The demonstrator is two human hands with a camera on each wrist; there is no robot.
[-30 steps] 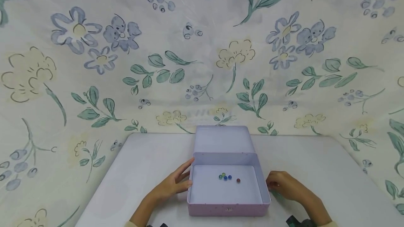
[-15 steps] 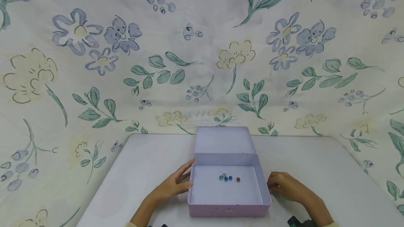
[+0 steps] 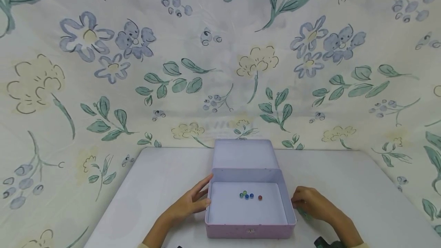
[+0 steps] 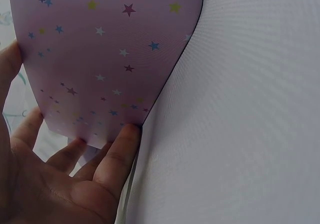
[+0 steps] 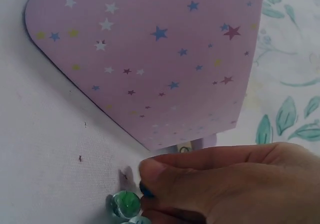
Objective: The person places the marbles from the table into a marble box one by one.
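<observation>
A pink tin box (image 3: pixel 250 231), lilac inside and starred outside, stands with its lid (image 3: pixel 244 153) folded back. On its floor lie several small glass marbles: blue ones (image 3: pixel 252 195), greenish ones (image 3: pixel 241 195) and a reddish-brown one (image 3: pixel 260 198) slightly apart. My left hand (image 3: pixel 186 203) rests spread fingers against the box's left wall (image 4: pixel 110 53). Beside the right wall (image 5: pixel 165 58), my right hand (image 3: pixel 311 202) pinches a dark blue marble (image 5: pixel 146 190), mostly hidden by thumb and fingers. Close under those fingertips, a clear marble with green inside (image 5: pixel 126 204) sits on the table.
The white table (image 3: pixel 165 163) runs back to a floral-patterned cloth (image 3: pixel 220 68) behind the box. Another clear marble (image 5: pixel 137 221) shows at the bottom edge of the right wrist view. A dark wrist device (image 3: pixel 329 242) is on the right wrist.
The whole scene sits slightly lower in the head view. Both hands and the box keep nearly the same places; the reddish-brown marble has shifted very slightly away from me.
</observation>
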